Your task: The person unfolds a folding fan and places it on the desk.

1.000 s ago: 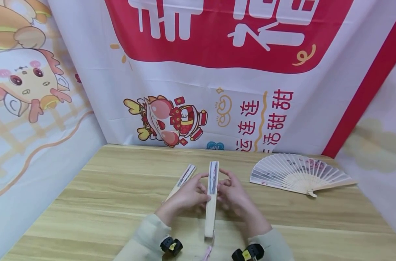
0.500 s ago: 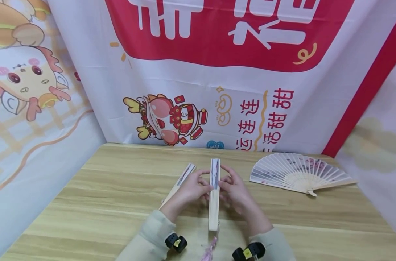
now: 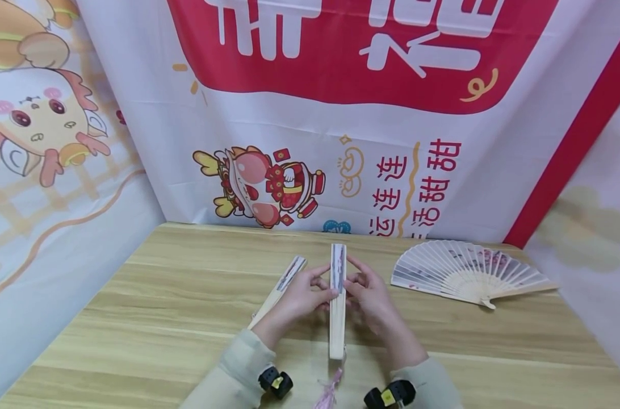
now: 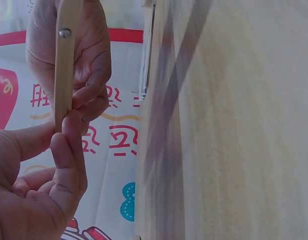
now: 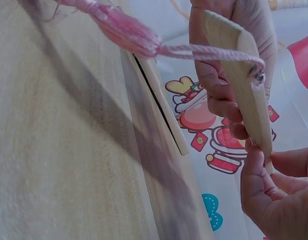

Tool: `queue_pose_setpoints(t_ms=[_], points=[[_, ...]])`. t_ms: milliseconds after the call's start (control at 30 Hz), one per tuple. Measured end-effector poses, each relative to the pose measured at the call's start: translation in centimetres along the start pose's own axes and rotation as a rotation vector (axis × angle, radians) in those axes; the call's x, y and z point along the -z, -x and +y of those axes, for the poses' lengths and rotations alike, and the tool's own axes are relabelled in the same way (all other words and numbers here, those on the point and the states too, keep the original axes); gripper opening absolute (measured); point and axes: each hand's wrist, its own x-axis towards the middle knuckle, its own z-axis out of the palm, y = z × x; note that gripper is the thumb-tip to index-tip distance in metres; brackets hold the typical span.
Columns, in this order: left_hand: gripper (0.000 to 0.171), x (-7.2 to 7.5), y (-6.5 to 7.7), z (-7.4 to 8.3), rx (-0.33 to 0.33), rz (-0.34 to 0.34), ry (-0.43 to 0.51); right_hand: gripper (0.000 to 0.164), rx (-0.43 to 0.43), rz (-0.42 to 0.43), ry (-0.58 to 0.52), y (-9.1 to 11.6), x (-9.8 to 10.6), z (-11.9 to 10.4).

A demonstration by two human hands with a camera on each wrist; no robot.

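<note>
Tassel (image 3: 328, 391), pink, hangs from the near end of the held fan (image 3: 338, 324). Held fan is folded, positioned above the counter (image 3: 136, 318) and midway between both hands. Left hand (image 3: 304, 293) pinches it between thumb and fingers from the left; right hand (image 3: 369, 295) does likewise from the right. Second fan (image 3: 276, 296), also folded, lies slantwise on the counter just left of the left hand, which partly hides it. Spread fan (image 3: 465, 270) lies farther right, well apart. Backdrop (image 3: 177, 130), white with red print, stands behind the counter's far edge.
</note>
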Motion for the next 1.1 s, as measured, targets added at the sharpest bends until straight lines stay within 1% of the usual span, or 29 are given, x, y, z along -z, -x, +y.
queue_pose_setpoints(t_ms=[167, 300, 533, 633, 700, 833, 967, 1100], points=[[0.061, -0.14, -0.01, 0.10, -0.018, 0.015, 0.006, 0.062, -0.002, 0.022, 0.005, -0.23, -0.01, -0.07], [0.061, -0.16, -0.08, 0.26, -0.019, 0.015, 0.019, 0.061, -0.012, 0.022, -0.030, -0.42, 0.02, -0.07], [0.061, -0.23, -0.09, 0.15, -0.020, 0.017, 0.031, 0.062, 0.002, -0.019, -0.104, -0.44, 0.20, 0.31], [0.062, -0.38, -0.04, 0.02, -0.021, 0.015, 0.051, 0.062, -0.010, -0.029, -0.123, -0.54, 0.32, 0.56], [0.063, -0.50, -0.06, -0.07, -0.031, 0.014, 0.062, 0.062, -0.015, -0.031, -0.127, -0.63, 0.39, 0.71], [0.063, -0.64, -0.11, -0.06, -0.029, 0.015, 0.074, 0.062, -0.013, -0.032, -0.137, -0.73, 0.48, 0.74], [0.063, -0.71, -0.15, -0.03, -0.012, 0.021, 0.099, 0.063, -0.006, -0.036, -0.144, -0.76, 0.57, 0.71], [0.063, -0.74, -0.12, 0.01, -0.011, 0.032, 0.119, 0.063, -0.008, -0.043, -0.161, -0.79, 0.67, 0.66]])
